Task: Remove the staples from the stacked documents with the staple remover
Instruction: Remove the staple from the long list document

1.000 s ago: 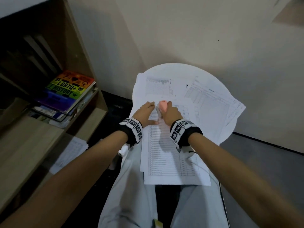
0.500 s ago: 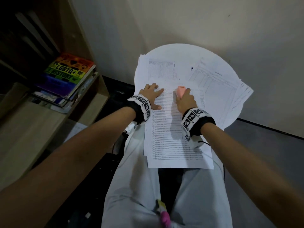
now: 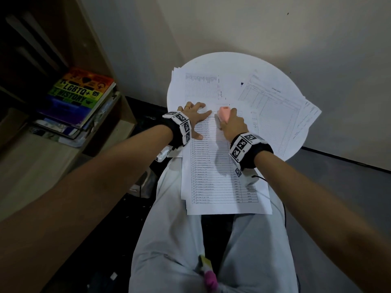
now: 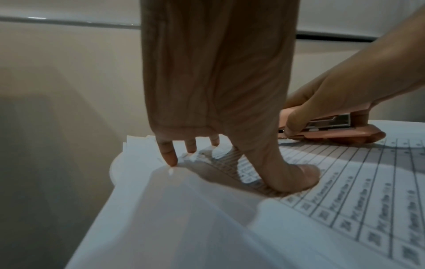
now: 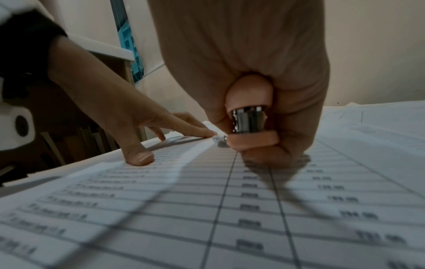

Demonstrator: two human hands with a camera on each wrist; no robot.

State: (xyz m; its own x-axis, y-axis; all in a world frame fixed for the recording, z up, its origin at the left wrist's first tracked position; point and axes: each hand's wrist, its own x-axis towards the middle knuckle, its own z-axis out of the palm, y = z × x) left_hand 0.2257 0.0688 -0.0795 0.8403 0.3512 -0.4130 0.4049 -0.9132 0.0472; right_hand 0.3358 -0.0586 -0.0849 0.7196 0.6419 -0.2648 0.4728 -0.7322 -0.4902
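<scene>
Gripping staple remover (image 3: 223, 113) | right hand (image 3: 232, 125) | beside left hand (image 3: 193, 117)

A round white table (image 3: 273, 68) carries perhaps three overlapping paper stacks (image 3: 213, 166).

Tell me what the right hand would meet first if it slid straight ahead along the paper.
Probably only more paper: the right hand points toward another sheet and the table's far edge, though depth is unclear.

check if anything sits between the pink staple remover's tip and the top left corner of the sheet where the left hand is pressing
Nothing visible does. The right hand holds the staple remover flat on the top sheet, its metal tip beside the left hand index fingertip. The staple itself cannot be made out.
</scene>
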